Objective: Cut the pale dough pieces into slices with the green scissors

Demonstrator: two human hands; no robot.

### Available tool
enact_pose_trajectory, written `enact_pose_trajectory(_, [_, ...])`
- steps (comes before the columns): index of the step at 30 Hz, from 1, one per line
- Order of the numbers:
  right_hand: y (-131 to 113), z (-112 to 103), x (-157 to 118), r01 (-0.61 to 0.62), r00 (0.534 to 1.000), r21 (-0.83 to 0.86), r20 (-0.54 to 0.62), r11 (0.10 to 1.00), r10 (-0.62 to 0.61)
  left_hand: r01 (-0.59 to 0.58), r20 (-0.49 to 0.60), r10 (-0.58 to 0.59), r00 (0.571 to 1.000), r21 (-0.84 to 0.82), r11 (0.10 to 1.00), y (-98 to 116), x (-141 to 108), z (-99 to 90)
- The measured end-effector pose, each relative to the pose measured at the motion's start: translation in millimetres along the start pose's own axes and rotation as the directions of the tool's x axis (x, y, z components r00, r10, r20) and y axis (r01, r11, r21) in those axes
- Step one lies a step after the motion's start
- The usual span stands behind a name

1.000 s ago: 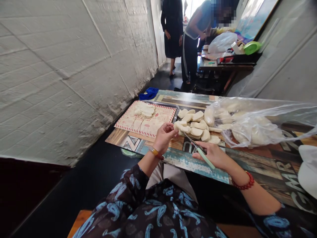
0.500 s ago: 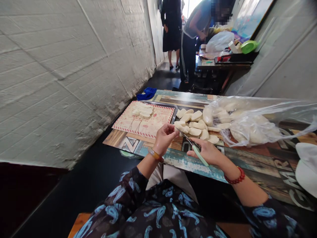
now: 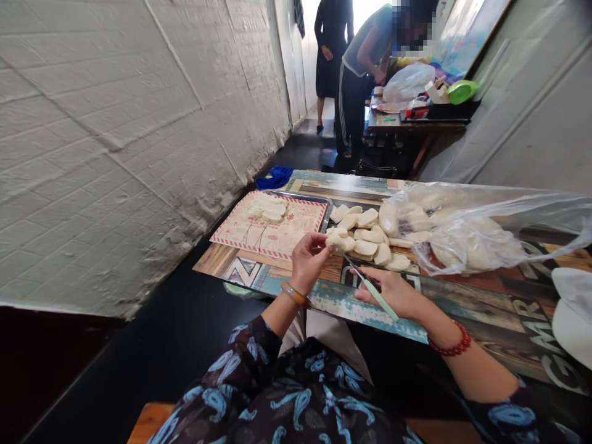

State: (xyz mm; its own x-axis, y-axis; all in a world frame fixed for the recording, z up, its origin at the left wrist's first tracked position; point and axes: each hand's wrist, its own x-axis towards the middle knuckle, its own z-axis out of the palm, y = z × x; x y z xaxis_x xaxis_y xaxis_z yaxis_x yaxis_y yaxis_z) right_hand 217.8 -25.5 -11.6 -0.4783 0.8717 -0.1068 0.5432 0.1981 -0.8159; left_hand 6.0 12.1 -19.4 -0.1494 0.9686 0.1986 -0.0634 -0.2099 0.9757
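My right hand [image 3: 391,290] is closed on green-handled scissors [image 3: 380,298], whose dark blades point up and left toward my left hand. The fingertips of my left hand [image 3: 309,258] are pinched together at the left edge of a pile of pale, oval slices [image 3: 366,248]; what they hold, if anything, is too small to tell. Left of the pile, a tray [image 3: 329,208] carries a red-and-white bordered paper sheet [image 3: 231,228]. More pale slices [image 3: 272,213] lie together on the sheet's upper part. Right of the pile, a clear plastic bag [image 3: 485,237] holds larger pale pieces.
The patterned table [image 3: 476,308] has a blue cloth [image 3: 274,177] at its far left corner and a white object [image 3: 571,308] at the right edge. Beyond, one person [image 3: 354,80] bends over a cluttered second table [image 3: 419,125]; another person [image 3: 330,55] stands beside.
My right hand and the scissors have moved slightly right and down, away from my left fingertips. My left hand has shifted a little. The standing person in the background has moved right.
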Motion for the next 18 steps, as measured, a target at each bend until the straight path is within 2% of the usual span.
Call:
enact_pose_trajectory(10, [-15, 4, 8, 0.0, 0.999, 0.004, -0.035, 1.0, 0.0, -0.268, 0.108, 0.249, 0.963, 0.252, 0.93, 13, -6, -2.0])
enact_pose_trajectory(18, [-17, 9, 12, 0.016, 0.994, 0.093, -0.105, 0.996, -0.006, -0.357, 0.163, 0.318, 0.934, 0.379, 0.854, 2, 3, -10.4])
